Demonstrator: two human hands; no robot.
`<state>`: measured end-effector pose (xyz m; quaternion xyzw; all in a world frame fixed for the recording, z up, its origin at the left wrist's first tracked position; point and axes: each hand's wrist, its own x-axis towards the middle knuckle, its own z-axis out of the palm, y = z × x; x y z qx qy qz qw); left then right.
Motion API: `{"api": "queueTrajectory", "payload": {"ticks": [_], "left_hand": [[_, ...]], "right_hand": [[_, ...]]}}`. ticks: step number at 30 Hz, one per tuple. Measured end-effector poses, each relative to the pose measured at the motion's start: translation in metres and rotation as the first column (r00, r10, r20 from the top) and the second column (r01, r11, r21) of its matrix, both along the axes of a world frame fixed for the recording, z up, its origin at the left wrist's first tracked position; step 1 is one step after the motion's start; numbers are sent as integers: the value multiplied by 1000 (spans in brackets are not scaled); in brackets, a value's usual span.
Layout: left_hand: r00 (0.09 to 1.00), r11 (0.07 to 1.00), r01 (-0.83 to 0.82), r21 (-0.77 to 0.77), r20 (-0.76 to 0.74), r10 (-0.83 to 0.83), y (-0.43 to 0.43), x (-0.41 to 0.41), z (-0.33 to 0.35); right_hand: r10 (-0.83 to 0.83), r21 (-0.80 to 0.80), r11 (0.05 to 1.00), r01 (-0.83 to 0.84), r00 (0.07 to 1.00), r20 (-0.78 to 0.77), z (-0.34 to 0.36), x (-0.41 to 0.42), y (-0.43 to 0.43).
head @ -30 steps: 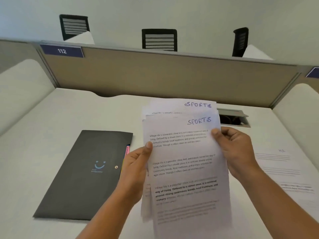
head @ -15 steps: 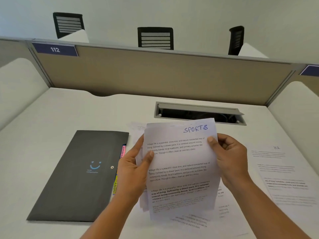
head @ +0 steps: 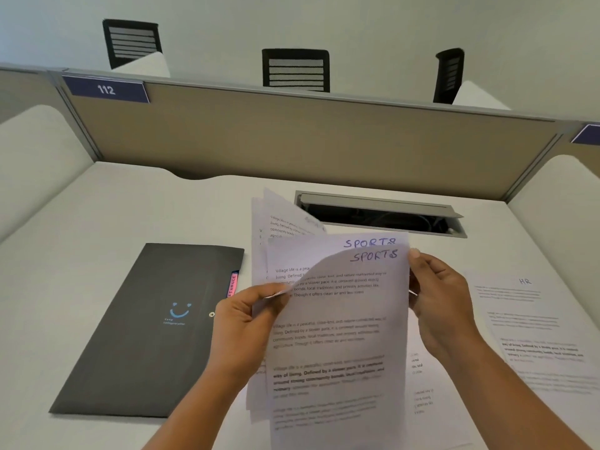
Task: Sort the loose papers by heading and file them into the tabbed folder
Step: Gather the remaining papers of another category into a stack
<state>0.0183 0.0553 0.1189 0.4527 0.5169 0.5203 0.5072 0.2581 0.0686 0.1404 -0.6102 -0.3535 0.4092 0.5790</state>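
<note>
Here the white counter (head: 97,254) carries the dark tabbed folder (head: 146,336), which lies closed at the left. A pile of sheets headed HR (head: 532,319) lies at the right. Between them, above the counter, the person holds up the SPORTS papers (head: 341,336). The grip of the left hand (head: 246,326) pinches their left edge and the grip of the right hand (head: 444,306) pinches the right edge near the top. I judge that the sorting step is in hand: the headings are being checked. Next the bundle should be squared and the folder opened at the right tab; only a pink tab (head: 233,285) peeks out. Half a second ago one heading showed on a tidy bundle; now the front sheet curls forward, a second SPORTS heading appears behind, and the back sheets fan out leftward.
</note>
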Motion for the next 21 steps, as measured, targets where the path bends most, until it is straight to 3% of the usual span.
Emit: {"api": "queueTrajectory", "payload": {"ticks": [4, 9, 18, 21], "left_hand": [[1000, 1000, 6, 23, 10, -7, 3, -7, -2], [996, 998, 42, 39, 79, -45, 5, -18, -2], [994, 998, 42, 44, 100, -46, 5, -19, -2], [988, 997, 70, 40, 138, -75, 3, -18, 1]], "right_hand": [[92, -8, 996, -93, 992, -86, 8, 1, 0], [80, -24, 996, -86, 981, -174, 14, 5, 3], [133, -33, 991, -131, 989, 70, 10, -3, 10], [150, -127, 983, -136, 982, 112, 6, -4, 15]]}}
